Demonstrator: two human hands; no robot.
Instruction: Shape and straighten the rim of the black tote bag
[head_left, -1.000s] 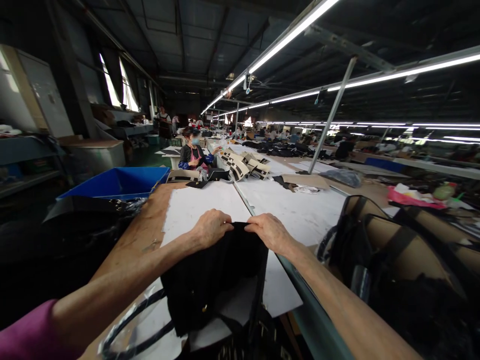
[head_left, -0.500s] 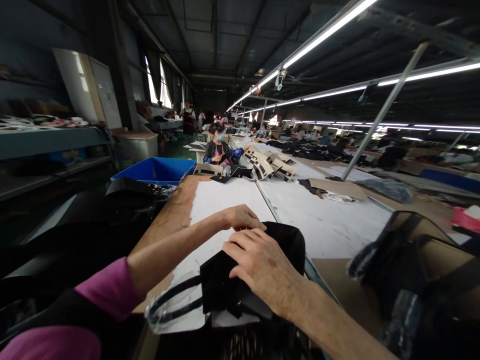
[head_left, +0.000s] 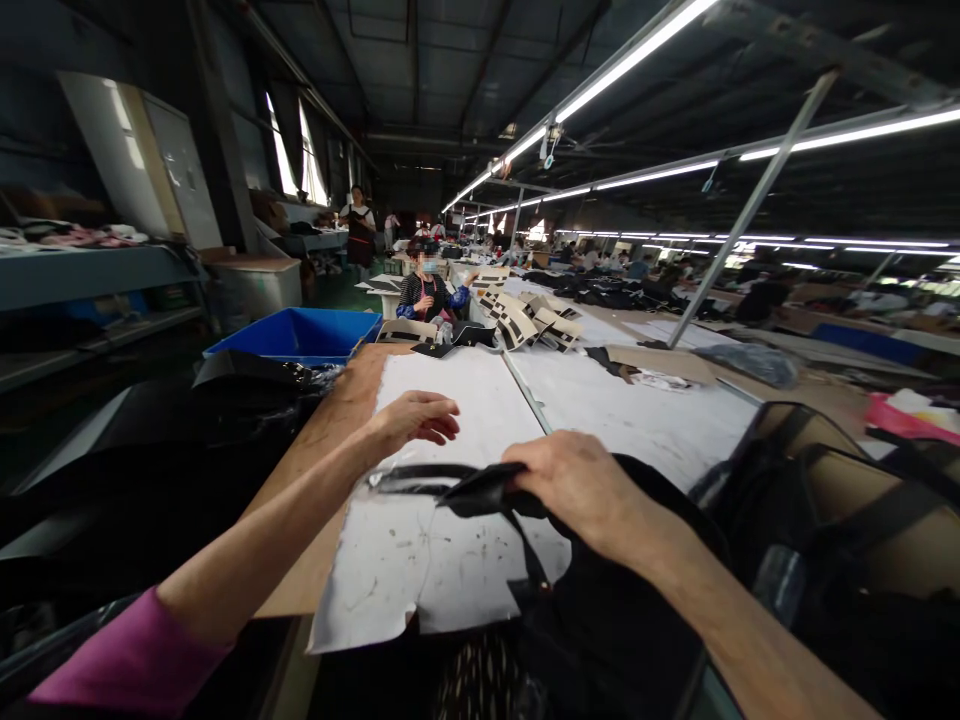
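Black and floppy-looking, the bag-like piece (head_left: 481,492) is gripped by the right hand (head_left: 577,480) over the near desk (head_left: 352,388), the left hand (head_left: 421,415) open and empty beyond the looped strap (head_left: 439,470), repositioning seemingly underway and a two-handed hold probably called for next.

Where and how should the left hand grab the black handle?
Probably by the outer end of the handle loop, coming from the left: it juts leftward over the white sheet, away from the right hand, and the open left hand is near.
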